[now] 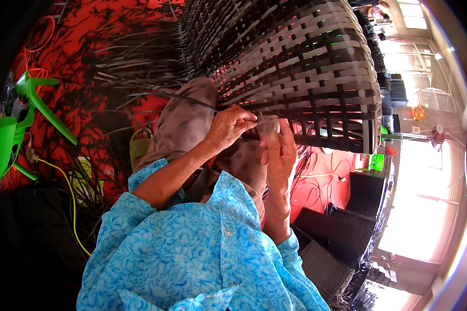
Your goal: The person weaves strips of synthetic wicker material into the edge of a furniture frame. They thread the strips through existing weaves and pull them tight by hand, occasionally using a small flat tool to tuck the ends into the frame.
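Observation:
A large woven panel (pixel 296 67) of grey and dark flat strips stands tilted before me, its lower edge over my lap. My left hand (pixel 231 127) is closed in a pinch at that edge, on a flat weaving strip (pixel 192 100) that trails off to the left. Close beside it, my right hand (pixel 282 150) has its thumb up and its fingers against the panel's lower edge, gripping there. Something pale covers the tip of the right thumb. Just what lies between the two hands is too small to make out.
Loose dark strips (pixel 140 57) fan out from the panel's left side over a red floor (pixel 93 26) littered with scraps. Green plastic chairs (pixel 46 106) and a yellow cord (pixel 67 186) are at left. Black woven pieces (pixel 332 233) lie at right, below bright windows (pixel 417 192).

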`<state>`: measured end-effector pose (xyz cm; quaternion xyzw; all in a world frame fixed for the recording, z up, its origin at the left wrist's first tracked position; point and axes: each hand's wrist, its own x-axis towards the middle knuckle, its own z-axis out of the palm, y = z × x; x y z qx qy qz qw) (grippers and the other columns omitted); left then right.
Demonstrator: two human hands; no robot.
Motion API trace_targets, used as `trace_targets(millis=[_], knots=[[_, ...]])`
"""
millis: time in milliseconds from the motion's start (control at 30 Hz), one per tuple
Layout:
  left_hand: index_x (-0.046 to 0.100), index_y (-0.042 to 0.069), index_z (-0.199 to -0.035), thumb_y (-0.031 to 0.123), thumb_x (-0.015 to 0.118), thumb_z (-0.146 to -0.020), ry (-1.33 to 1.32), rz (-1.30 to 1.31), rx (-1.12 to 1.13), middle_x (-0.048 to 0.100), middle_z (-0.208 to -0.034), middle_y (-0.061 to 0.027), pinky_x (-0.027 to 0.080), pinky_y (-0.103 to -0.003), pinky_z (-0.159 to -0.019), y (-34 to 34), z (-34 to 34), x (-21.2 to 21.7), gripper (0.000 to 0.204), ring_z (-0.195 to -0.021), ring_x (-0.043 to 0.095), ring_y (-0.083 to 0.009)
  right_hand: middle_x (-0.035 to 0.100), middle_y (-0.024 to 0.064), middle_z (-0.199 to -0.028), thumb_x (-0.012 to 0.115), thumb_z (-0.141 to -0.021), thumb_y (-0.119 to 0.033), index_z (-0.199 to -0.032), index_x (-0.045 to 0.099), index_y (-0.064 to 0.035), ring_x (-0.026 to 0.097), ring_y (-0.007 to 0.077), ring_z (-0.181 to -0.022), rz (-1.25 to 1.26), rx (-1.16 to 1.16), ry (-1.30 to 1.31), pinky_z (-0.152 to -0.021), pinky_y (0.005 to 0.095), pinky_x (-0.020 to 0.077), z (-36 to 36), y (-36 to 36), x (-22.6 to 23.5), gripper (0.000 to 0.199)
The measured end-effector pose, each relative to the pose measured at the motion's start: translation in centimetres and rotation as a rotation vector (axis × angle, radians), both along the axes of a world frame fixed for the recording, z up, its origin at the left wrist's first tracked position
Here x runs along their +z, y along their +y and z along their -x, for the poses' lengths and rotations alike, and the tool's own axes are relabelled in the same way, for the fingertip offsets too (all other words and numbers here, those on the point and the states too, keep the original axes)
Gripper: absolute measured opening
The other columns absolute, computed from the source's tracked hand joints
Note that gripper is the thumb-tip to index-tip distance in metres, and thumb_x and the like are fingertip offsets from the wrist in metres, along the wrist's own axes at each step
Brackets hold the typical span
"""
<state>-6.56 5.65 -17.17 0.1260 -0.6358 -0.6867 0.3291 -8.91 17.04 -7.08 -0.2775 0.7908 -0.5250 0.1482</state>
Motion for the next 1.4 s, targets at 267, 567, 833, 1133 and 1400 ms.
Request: trace_targets(millis=[267,567,833,1133,1400], knots=[[0.064,0.003,-0.088,0.005,0.068,-0.072,-0.002,0.032,0.035,0.059,-0.080,-0.0060,0.046,-0.023,-0.062,0.7,1.1,-0.8,0.017,-0.075,0.059,-0.0136,0.054,0.0029,-0.068,0.046,-0.090,-0.014,-0.131,0.030,-0.0009,0.040,0.0037,-0.045,-0.018,0.037,-0.011,-0.041,0.0168,0.0326,0.5,0.1,0.0,0.045],[0.055,0.002,-0.072,0.002,0.067,-0.068,-0.062,0.004,-0.112,0.053,-0.072,-0.0062,0.044,-0.030,-0.057,0.0,1.1,0.7,0.012,-0.064,0.053,-0.0170,0.055,0.0036,-0.069,0.047,-0.090,-0.016,-0.130,0.033,-0.0006,0.042,0.0040,-0.046,-0.007,0.061,0.002,-0.042,0.0173,0.0336,0.7,0.3,0.2,0.045],[0.049,0.006,-0.068,0.000,0.062,-0.060,0.090,0.626,0.377,0.047,-0.071,-0.0077,0.039,-0.035,-0.058,-0.7,1.1,1.8,0.017,-0.067,0.048,-0.0271,0.056,0.0028,-0.075,0.050,-0.090,-0.017,-0.130,0.033,-0.0009,0.041,0.0014,-0.047,-0.015,0.081,0.007,-0.042,0.0140,0.0328,0.3,0.4,0.0,0.047],[0.047,0.008,-0.070,0.003,0.064,-0.059,0.077,0.548,0.399,0.045,-0.070,-0.0061,0.036,-0.034,-0.058,-0.2,1.9,0.8,0.021,-0.066,0.049,-0.0254,0.058,0.0039,-0.072,0.046,-0.091,-0.017,-0.125,0.040,-0.0009,0.038,0.0013,-0.041,-0.127,-0.046,0.160,-0.038,0.0146,0.0308,-0.7,-0.2,-0.5,0.038],[0.044,0.010,-0.070,0.003,0.063,-0.058,0.162,0.732,0.455,0.045,-0.070,-0.0031,0.032,-0.035,-0.058,-0.2,1.6,0.6,0.023,-0.066,0.047,-0.0217,0.056,0.0054,-0.067,0.047,-0.091,-0.021,-0.121,0.041,0.0019,0.038,0.0018,-0.039,-0.016,-0.024,-0.074,-0.035,0.0155,0.0288,-0.5,-1.7,-0.4,0.039]])
